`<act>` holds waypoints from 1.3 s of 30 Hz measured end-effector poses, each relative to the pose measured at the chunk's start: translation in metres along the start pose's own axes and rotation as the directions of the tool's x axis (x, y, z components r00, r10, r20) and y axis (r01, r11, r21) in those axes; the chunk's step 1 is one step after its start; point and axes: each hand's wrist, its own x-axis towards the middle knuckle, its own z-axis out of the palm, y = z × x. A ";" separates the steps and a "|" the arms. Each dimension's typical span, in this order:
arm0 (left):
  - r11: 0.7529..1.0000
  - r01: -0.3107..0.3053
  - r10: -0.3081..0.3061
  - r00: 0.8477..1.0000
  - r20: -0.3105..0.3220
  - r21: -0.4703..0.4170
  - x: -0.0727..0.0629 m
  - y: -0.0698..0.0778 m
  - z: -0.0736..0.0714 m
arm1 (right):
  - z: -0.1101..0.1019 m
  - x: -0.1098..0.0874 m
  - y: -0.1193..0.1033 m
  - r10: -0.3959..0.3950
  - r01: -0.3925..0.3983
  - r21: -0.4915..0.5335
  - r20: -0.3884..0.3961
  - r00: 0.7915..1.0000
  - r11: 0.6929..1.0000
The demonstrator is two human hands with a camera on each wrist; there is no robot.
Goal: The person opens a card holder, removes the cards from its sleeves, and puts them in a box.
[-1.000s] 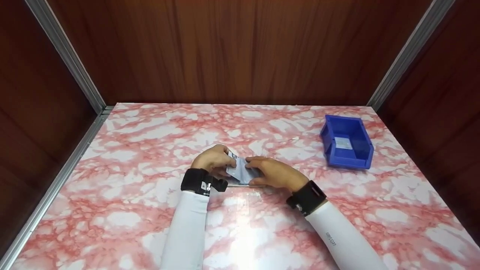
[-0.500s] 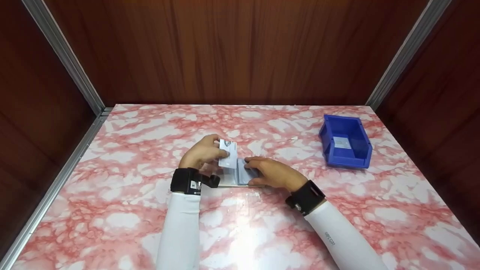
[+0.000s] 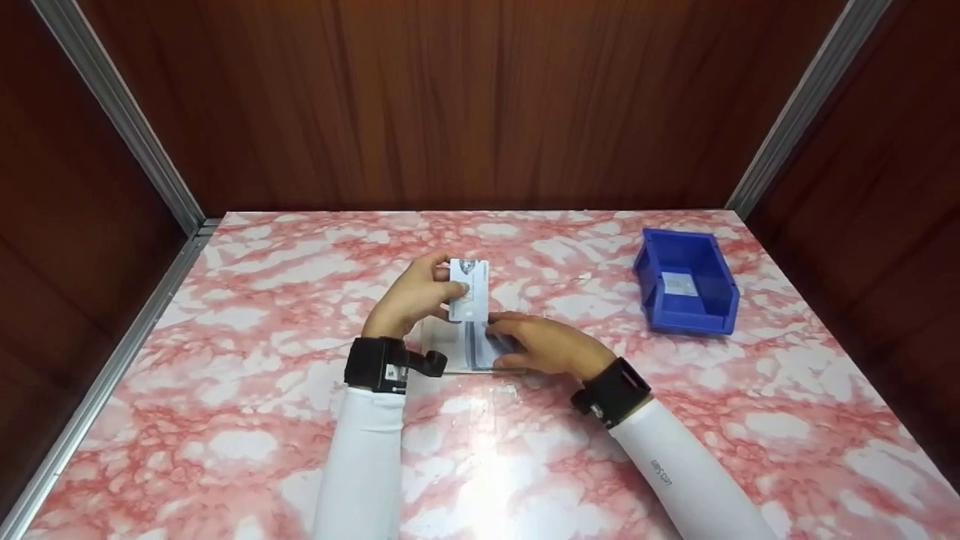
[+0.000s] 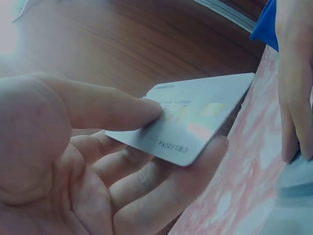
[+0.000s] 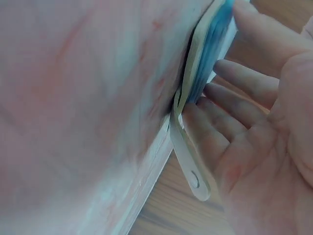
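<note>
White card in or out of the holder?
Out: the left hand pinches the white card, and the left wrist view shows it apart from the holder.

White sleeves (image 3: 362, 465) (one lettered), black wristbands (image 3: 616, 390)

A flat, red-and-white marbled tabletop (image 3: 247, 420) supports an open, pale wallet (image 3: 454, 349) with translucent plastic sleeves (image 3: 484, 352) near its centre; a blue, open-fronted plastic bin (image 3: 693, 321) stands at right. Both items sit well apart.
</note>
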 end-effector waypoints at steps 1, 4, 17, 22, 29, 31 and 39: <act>1.000 -0.014 0.014 1.000 -0.003 -0.001 -0.001 0.002 0.002 | -0.003 0.000 0.001 0.000 0.001 0.011 -0.025 1.000 1.000; 0.998 -0.059 0.059 0.998 -0.012 -0.004 -0.003 0.008 0.006 | -0.016 -0.003 0.002 0.057 -0.046 0.081 -0.146 0.988 0.996; 0.988 -0.147 0.146 0.989 0.027 0.047 -0.009 0.023 0.029 | -0.054 -0.008 -0.023 0.253 0.049 0.754 -0.281 0.926 0.655; 0.983 -0.156 0.152 0.987 0.049 0.098 -0.016 0.031 0.035 | -0.062 -0.010 -0.036 0.308 0.011 0.752 -0.283 0.908 0.659; 0.981 -0.175 0.167 0.982 0.090 0.086 -0.005 0.019 0.030 | -0.062 -0.012 -0.033 0.315 0.054 0.767 -0.326 0.891 0.640; 0.981 -0.175 0.166 0.980 0.105 0.081 -0.003 0.015 0.025 | -0.062 -0.012 -0.031 0.315 0.066 0.772 -0.334 0.888 0.632; 0.941 -0.012 -0.004 0.999 0.046 0.338 -0.003 0.000 0.011 | -0.063 -0.013 -0.027 0.341 0.051 0.770 -0.340 0.876 0.636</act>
